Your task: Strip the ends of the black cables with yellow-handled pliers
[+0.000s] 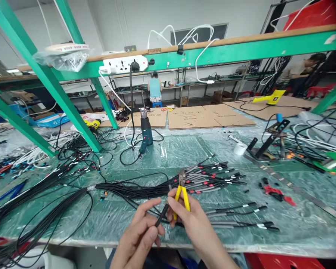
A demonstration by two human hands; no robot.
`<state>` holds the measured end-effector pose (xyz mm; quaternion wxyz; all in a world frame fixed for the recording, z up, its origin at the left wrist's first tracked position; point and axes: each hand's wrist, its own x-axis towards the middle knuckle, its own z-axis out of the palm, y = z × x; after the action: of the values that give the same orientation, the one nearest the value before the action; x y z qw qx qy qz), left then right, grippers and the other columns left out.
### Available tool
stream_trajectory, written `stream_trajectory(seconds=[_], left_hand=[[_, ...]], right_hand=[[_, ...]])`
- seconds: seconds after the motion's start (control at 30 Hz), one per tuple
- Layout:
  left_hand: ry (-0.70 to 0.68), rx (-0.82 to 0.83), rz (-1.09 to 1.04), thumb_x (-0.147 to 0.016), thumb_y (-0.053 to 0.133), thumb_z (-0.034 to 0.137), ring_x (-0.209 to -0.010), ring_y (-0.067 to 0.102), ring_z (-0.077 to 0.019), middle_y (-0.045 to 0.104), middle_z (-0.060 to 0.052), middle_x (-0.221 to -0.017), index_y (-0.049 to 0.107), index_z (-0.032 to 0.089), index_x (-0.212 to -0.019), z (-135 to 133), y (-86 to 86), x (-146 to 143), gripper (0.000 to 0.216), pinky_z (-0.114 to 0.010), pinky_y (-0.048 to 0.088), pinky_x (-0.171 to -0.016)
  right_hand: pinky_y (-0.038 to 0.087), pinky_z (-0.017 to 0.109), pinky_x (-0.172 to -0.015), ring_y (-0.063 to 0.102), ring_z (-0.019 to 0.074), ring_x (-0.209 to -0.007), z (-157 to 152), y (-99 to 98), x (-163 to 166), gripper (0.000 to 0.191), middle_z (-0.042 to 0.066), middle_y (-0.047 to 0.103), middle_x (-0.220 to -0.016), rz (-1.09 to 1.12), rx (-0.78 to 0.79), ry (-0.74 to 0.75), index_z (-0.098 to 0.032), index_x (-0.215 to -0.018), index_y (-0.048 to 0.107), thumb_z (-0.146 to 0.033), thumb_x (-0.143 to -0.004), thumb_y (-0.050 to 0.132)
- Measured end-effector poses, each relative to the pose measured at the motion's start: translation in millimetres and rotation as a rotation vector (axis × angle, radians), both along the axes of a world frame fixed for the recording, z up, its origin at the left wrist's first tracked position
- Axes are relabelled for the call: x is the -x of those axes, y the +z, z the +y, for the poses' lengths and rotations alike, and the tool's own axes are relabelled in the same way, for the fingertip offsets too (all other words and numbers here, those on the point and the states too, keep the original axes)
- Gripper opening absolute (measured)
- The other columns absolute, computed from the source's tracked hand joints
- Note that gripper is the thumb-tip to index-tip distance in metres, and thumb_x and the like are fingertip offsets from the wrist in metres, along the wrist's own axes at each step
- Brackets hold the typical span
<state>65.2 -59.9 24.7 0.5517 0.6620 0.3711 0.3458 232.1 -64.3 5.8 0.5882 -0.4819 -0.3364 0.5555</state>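
My left hand (141, 233) pinches the end of a black cable (161, 215) between thumb and fingers, near the table's front edge. My right hand (192, 220) grips yellow-handled cutting pliers (182, 192), jaws pointing up and away, just right of the cable end. Behind the pliers lies a bundle of black cables (145, 188) with grey, red and white sleeved ends (212, 175). Three finished-looking cables (240, 215) lie to the right of my hands.
A teal heat gun (145, 130) stands mid-table, plugged into a white power strip (123, 64) on the green frame. Loose black cables (30, 198) spread over the left side. A tape roll (240, 148), a black bracket (266, 144), red scraps (277, 194) and cardboard sheets (207, 116) lie further off. A person stands far behind.
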Motion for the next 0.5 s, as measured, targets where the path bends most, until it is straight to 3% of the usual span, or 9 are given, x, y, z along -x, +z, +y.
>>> stream_trajectory(seconds=[0.07,0.2,0.3,0.4,0.5], left_hand=[[-0.035,0.042,-0.055,-0.094,0.051,0.043,-0.125,0.047,-0.0324,0.065,-0.016,-0.108,0.073,0.019,-0.081,1.2,1.5,-2.0,0.035,-0.028,0.049,-0.078],[-0.144,0.177,-0.16,-0.094,0.053,0.042,-0.099,0.063,-0.0309,0.069,-0.014,-0.078,0.077,0.016,-0.078,3.1,-3.7,-7.2,0.039,-0.028,0.051,-0.064],[-0.098,0.156,-0.215,-0.093,0.057,0.039,-0.101,0.062,-0.031,0.068,-0.013,-0.067,0.078,0.017,-0.079,3.1,-6.3,-9.3,0.034,-0.027,0.052,-0.066],[0.009,0.073,-0.214,-0.091,0.06,0.036,-0.101,0.061,-0.0288,0.071,-0.014,-0.079,0.078,0.016,-0.084,2.7,-3.1,-8.2,0.027,-0.026,0.052,-0.066],[0.088,-0.002,-0.164,-0.091,0.06,0.034,-0.076,0.062,-0.0183,0.069,-0.014,-0.105,0.077,0.016,-0.08,3.8,2.8,-6.3,0.027,-0.026,0.051,-0.068]], right_hand=[[0.044,0.024,-0.049,0.053,0.0129,-0.055,-2.1,-2.9,2.7,0.037,-0.003,0.055,-0.064,-0.022,0.034,0.019,-0.018,-0.094,0.056,-0.052,-0.083,0.064],[0.044,0.026,-0.048,0.053,0.0143,-0.053,-7.9,-5.0,2.6,0.038,-0.003,0.054,-0.063,-0.111,0.074,0.049,-0.017,-0.096,0.055,-0.054,-0.087,0.055],[0.047,0.028,-0.058,0.056,0.0156,-0.061,-15.9,-1.2,-5.1,0.033,-0.001,0.057,-0.07,-0.228,0.066,0.025,-0.018,-0.096,0.055,-0.051,-0.088,0.056],[0.048,0.033,-0.075,0.06,0.0192,-0.079,-29.7,3.5,-15.0,0.027,0.002,0.061,-0.085,-0.548,0.004,-0.023,-0.021,-0.103,0.055,-0.044,-0.09,0.056],[0.051,0.034,-0.08,0.063,0.021,-0.092,-44.6,3.2,-21.8,0.029,0.004,0.064,-0.103,-0.945,-0.149,-0.051,-0.025,-0.119,0.052,-0.034,-0.091,0.053]])
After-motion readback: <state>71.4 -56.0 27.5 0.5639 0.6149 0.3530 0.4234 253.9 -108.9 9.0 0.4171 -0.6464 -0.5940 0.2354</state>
